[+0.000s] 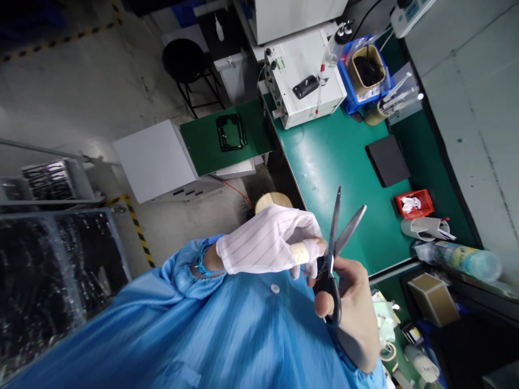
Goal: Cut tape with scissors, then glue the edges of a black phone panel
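Note:
My left hand wears a white striped glove, with a band of pale tape round one finger and a bare fingertip showing. Its fingers are curled together close to the scissors; a small dark thing shows at their tips, too hidden to name. Bare, my right hand grips a pair of scissors by the black handles, thumb through one loop. The blades stand apart and point up, away from my body. Both hands are in front of my blue coat, near the edge of a green workbench.
A white machine stands at the bench's far end, beside a blue bin. Along the wall side are a black pad, a red tray and a plastic bottle. A round wooden stool is under my left hand.

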The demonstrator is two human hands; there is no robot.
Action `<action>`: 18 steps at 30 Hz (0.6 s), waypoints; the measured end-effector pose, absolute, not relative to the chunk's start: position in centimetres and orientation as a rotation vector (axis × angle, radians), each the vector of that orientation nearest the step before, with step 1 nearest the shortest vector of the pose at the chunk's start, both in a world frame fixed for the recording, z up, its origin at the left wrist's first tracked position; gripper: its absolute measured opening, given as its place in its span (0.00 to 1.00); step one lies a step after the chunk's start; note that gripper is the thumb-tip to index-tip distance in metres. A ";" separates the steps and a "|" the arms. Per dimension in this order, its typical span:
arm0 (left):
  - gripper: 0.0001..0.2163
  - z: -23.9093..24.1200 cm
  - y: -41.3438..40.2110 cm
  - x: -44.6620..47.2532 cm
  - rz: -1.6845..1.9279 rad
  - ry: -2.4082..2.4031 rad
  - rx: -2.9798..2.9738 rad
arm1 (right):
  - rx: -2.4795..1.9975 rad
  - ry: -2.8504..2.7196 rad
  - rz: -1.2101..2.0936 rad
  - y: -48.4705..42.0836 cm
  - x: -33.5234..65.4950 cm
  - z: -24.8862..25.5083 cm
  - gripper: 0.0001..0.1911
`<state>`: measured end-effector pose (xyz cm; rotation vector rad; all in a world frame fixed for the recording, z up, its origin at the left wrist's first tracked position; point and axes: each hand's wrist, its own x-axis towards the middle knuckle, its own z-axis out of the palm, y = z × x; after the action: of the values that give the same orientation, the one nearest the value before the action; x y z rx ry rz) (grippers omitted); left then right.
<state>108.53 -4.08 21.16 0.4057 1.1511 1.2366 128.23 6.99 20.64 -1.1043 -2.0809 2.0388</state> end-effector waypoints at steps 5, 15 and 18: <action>0.12 21.0 -4.0 108.9 1.251 1.120 0.377 | -1.093 -2.092 2.032 6.9 128.3 20.4 0.49; 0.08 20.7 -4.0 108.7 1.239 1.138 0.428 | -1.102 -2.146 1.976 6.9 128.6 20.2 0.50; 0.08 20.6 -4.2 108.6 1.224 1.161 0.451 | -1.109 -2.138 1.978 6.8 128.6 20.3 0.50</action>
<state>108.64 -4.22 20.61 0.4507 1.1613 1.2237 128.58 6.78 20.31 -1.1093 -2.1382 1.9782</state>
